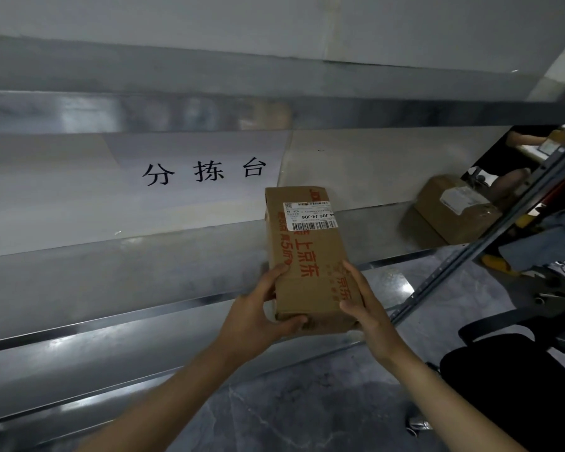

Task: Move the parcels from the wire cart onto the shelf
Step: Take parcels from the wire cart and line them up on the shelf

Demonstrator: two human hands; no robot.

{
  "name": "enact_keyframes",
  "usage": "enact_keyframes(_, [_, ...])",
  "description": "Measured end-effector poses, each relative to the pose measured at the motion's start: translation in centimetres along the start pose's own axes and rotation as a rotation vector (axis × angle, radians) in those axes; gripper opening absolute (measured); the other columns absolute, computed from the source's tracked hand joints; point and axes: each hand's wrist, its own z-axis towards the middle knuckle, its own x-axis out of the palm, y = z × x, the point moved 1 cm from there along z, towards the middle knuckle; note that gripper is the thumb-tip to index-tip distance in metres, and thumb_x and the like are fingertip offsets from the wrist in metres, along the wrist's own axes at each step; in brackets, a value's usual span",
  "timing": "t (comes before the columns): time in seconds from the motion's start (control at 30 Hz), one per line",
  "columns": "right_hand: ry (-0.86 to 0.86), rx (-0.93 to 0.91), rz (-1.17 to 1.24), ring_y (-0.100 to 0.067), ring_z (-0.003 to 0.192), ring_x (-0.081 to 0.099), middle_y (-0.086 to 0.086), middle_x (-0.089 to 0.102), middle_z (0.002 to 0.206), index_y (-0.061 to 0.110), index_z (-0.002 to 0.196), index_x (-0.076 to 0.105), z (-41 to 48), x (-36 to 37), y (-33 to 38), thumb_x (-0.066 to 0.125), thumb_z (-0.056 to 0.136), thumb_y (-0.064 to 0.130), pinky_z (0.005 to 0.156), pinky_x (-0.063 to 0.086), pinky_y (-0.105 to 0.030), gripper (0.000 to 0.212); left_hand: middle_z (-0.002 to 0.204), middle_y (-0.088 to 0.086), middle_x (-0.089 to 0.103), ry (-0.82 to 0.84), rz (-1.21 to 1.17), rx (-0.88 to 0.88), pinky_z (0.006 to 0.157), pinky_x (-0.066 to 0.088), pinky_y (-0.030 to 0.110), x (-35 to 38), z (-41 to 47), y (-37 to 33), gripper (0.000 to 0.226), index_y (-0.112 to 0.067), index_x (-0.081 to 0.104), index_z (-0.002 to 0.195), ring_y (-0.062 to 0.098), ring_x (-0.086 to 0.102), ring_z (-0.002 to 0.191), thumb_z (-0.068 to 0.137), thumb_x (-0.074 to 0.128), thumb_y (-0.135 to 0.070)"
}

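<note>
I hold a brown cardboard parcel (pixel 307 252) with red printing and a white barcode label in both hands. My left hand (pixel 258 311) grips its near left corner, and my right hand (pixel 366 301) clasps its near right side. The parcel's far end reaches over the front edge of the metal shelf (pixel 128 272), roughly at mid-height of the view. A second cardboard parcel (pixel 454 213) with a white label lies on the same shelf level at the far right. The wire cart is out of sight.
A paper sign with black characters (pixel 203 172) hangs on the wall behind the shelf. An upper shelf board (pixel 274 115) runs overhead. A slotted shelf upright (pixel 490 236) slants down at right. Behind it is a seated person (pixel 503 158) and a black chair (pixel 519 347).
</note>
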Motion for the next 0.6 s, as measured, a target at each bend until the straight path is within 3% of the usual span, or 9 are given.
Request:
enact_keyframes(0.13, [-0.004,0.023,0.013,0.008,0.119,0.050,0.024,0.046,0.136,0.051,0.129,0.035,-0.1,-2.3,-0.2,0.056,0.088,0.019,0.100,0.045,-0.026,0.055,0.128,-0.018,0.058,0.035,0.003,0.006,0.095,0.048,0.017,1.8,1.1,-0.5,0.090,-0.045,0.027,0.141,-0.006,0.055,0.112,0.067,0.079,-0.048])
enact_keyframes(0.2, [-0.004,0.037,0.024,0.008,0.119,0.050,0.025,0.046,0.136,0.049,0.130,0.036,0.1,-3.9,-0.4,0.053,0.093,0.011,0.101,0.045,-0.025,0.055,0.128,-0.017,0.058,0.049,0.005,0.000,0.093,0.045,0.011,2.8,1.8,-0.9,0.090,-0.043,0.026,0.141,-0.007,0.055,0.111,0.067,0.077,-0.051])
enact_keyframes(0.3, [0.025,0.046,0.018,0.005,0.121,0.050,0.029,0.049,0.133,0.049,0.130,0.037,0.6,-6.6,-0.2,0.057,0.084,0.022,0.099,0.046,-0.025,0.057,0.128,-0.018,0.058,0.047,0.019,-0.014,0.089,0.039,0.001,4.8,3.0,-2.1,0.090,-0.043,0.024,0.141,-0.009,0.054,0.111,0.068,0.077,-0.050])
enact_keyframes(0.4, [0.074,0.044,0.000,0.004,0.123,0.049,0.029,0.052,0.131,0.045,0.134,0.035,1.6,-9.9,0.2,0.061,0.085,0.022,0.097,0.046,-0.019,0.060,0.127,-0.020,0.056,0.021,0.065,-0.011,0.089,0.038,0.001,7.1,4.2,-3.5,0.090,-0.047,0.020,0.140,-0.007,0.053,0.112,0.070,0.077,-0.048])
enact_keyframes(0.53, [0.144,0.057,-0.008,0.009,0.119,0.050,0.035,0.053,0.127,0.048,0.133,0.033,3.0,-14.3,0.7,0.057,0.084,0.026,0.092,0.047,-0.016,0.059,0.117,-0.036,0.047,-0.029,0.071,-0.022,0.086,0.031,-0.007,10.3,6.1,-5.6,0.087,-0.053,0.018,0.135,-0.028,0.043,0.101,0.069,0.075,-0.052])
enact_keyframes(0.6, [0.156,0.065,0.001,0.008,0.119,0.051,0.030,0.051,0.132,0.050,0.131,0.034,3.4,-16.6,0.7,0.062,0.085,0.027,0.093,0.047,-0.018,0.059,0.116,-0.039,0.045,-0.039,0.075,-0.030,0.088,0.033,-0.004,12.0,7.1,-6.5,0.087,-0.056,0.018,0.136,-0.024,0.046,0.103,0.066,0.069,-0.063])
